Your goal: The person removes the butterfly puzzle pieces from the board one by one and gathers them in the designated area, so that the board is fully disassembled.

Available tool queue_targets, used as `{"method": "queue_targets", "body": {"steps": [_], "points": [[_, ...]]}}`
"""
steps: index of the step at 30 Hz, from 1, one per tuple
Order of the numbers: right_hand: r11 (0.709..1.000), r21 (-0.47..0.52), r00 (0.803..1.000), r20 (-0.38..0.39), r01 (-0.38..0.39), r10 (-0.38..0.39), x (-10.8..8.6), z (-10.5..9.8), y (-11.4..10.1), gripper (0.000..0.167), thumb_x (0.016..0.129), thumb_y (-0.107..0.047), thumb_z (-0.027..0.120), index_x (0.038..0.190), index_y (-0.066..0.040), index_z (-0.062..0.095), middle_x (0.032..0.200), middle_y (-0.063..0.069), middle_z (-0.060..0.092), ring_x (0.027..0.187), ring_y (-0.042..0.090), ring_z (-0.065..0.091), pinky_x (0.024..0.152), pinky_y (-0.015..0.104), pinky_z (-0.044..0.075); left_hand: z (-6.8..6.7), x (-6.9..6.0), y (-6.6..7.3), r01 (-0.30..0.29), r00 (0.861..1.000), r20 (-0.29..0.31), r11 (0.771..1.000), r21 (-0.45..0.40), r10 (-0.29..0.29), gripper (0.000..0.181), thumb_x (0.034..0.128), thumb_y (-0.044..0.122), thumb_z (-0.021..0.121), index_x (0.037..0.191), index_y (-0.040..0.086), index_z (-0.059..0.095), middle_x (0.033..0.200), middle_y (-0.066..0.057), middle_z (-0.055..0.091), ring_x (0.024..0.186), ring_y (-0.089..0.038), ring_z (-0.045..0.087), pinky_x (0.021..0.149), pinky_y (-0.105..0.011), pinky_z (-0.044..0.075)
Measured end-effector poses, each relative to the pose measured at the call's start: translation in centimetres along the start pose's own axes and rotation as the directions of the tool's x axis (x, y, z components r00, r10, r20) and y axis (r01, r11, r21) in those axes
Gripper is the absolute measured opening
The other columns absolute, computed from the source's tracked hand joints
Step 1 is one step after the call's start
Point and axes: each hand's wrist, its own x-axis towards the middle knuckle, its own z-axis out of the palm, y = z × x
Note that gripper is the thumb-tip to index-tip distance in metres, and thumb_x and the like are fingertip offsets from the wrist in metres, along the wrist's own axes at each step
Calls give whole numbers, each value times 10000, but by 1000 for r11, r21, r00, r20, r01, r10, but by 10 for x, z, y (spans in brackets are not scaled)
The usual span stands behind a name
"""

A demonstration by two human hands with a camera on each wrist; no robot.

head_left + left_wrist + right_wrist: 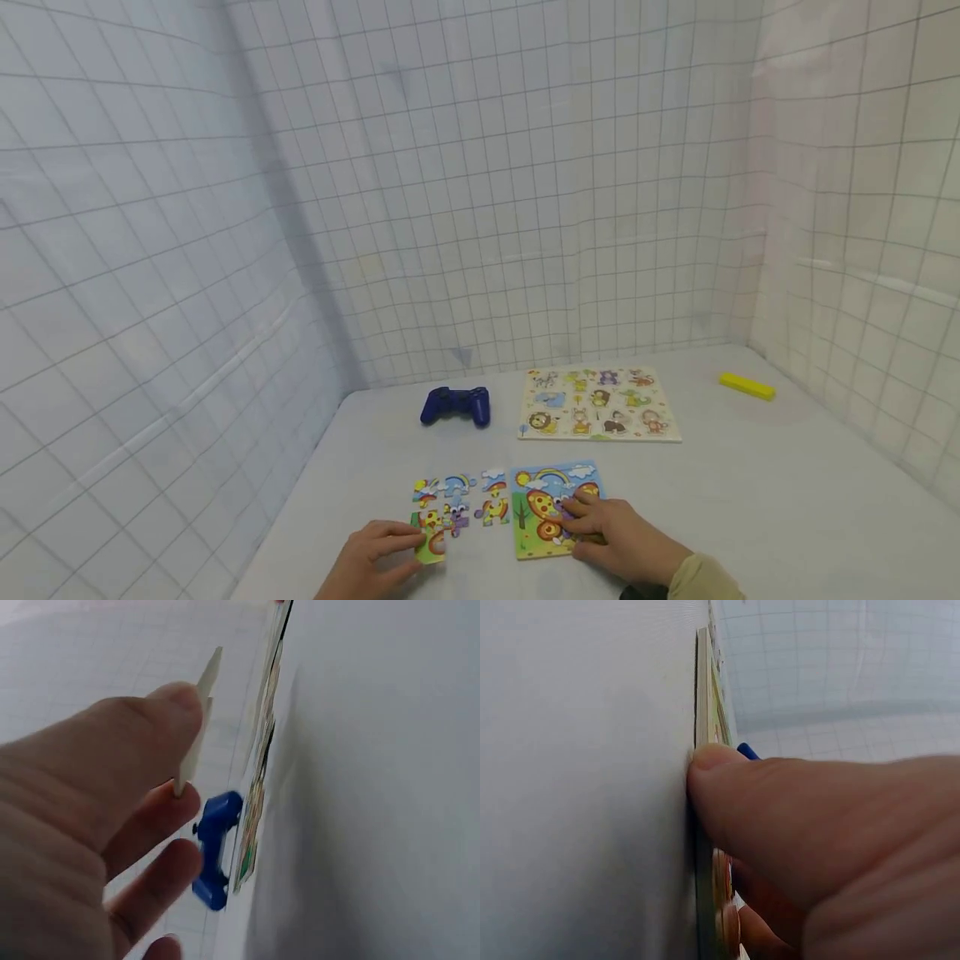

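In the head view my left hand [375, 557] is at the lower left, beside a group of loose jigsaw pieces [456, 483]. Between its thumb and fingers it pinches a jigsaw piece [432, 546] with green and orange print; the left wrist view shows this piece [196, 742] edge-on, raised off the table. My right hand [617, 537] rests on the right part of a square butterfly puzzle board [522, 546]. In the right wrist view the thumb touches the edge of the board [703, 690], and the other fingertips are partly hidden. The hand covers part of the butterfly picture.
Behind the loose pieces lies a blue game controller [456, 405]. An animal puzzle board [600, 403] is at the back middle, and a yellow block [747, 386] at the back right. Grid-patterned white sheets [510, 208] enclose the white table [750, 500] on the left, back and right.
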Motion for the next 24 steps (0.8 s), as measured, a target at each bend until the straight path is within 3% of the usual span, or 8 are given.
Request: {"method": "queue_targets", "body": {"steps": [4, 7, 9, 13, 17, 20, 22, 24], "points": [[1000, 13, 1000, -5, -20, 20, -2, -2, 1, 463, 1012, -421, 634, 1392, -157, 648, 1540, 95, 521, 1463, 410, 412, 1127, 595, 400, -13, -13, -15, 76, 991, 114, 991, -107, -63, 271, 910, 362, 785, 1151, 237, 800, 1123, 111, 723, 1031, -28, 644, 822, -242, 566], [999, 27, 1000, -11, -28, 28, -2, -3, 3, 460, 1013, -413, 635, 1392, -153, 646, 1542, 94, 518, 1463, 414, 409, 1131, 592, 396, -16, -10, -15, 194, 957, 247, 970, -143, -155, 291, 945, 455, 720, 1173, 288, 788, 1168, 108, 713, 1079, -14, 627, 877, -242, 550], [999, 39, 1000, -10, -28, 29, -3, -3, 5, 469, 1012, -426, 632, 1394, -153, 645, 1546, 90, 513, 1466, 412, 404, 1135, 586, 393, -16, -7, -16, 239, 933, 310, 959, -154, -183, 292, 950, 476, 707, 1175, 309, 786, 1190, 98, 710, 1093, -14, 613, 890, -248, 539], [999, 43, 1000, -5, -29, 29, -4, -2, 7, 483, 1012, -450, 624, 1396, -159, 643, 1552, 83, 507, 1471, 404, 399, 1139, 580, 391, -15, -4, -18, 302, 898, 384, 935, -185, -215, 261, 950, 455, 715, 1159, 320, 790, 1209, 86, 691, 1083, 5, 573, 875, -236, 515], [999, 29, 1000, -10, -23, 24, -4, -3, 8, 485, 1009, -450, 628, 1397, -159, 643, 1550, 86, 509, 1466, 401, 409, 1135, 569, 404, -16, -2, -17, 326, 883, 410, 927, -187, -228, 244, 944, 404, 738, 1158, 299, 795, 1219, 42, 658, 1054, -15, 534, 839, -236, 490], [999, 36, 1000, -14, -3, 3, -1, -2, 7, 475, 1005, -440, 640, 1385, -156, 654, 1539, 92, 521, 1457, 395, 427, 1133, 549, 416, -16, -2, -8, 306, 900, 360, 944, -121, -246, 214, 930, 420, 751, 1105, 314, 813, 1186, 36, 633, 1007, -15, 504, 800, -245, 469], [999, 37, 1000, -20, 14, -13, 0, -1, 5, 463, 1001, -431, 650, 1373, -155, 666, 1525, 99, 537, 1447, 393, 441, 1127, 539, 427, -14, 1, 1, 258, 936, 264, 964, -66, -233, 174, 915, 422, 771, 1046, 321, 825, 1129, 51, 614, 972, -18, 496, 772, -252, 466], [999, 44, 1000, -24, 16, -15, 2, 0, 3, 447, 997, -428, 660, 1356, -162, 680, 1513, 95, 549, 1444, 383, 451, 1128, 530, 431, -10, 8, 16, 229, 961, 164, 973, -18, -223, 152, 908, 422, 781, 999, 308, 827, 1055, 75, 589, 912, -24, 490, 734, -249, 458]]}}
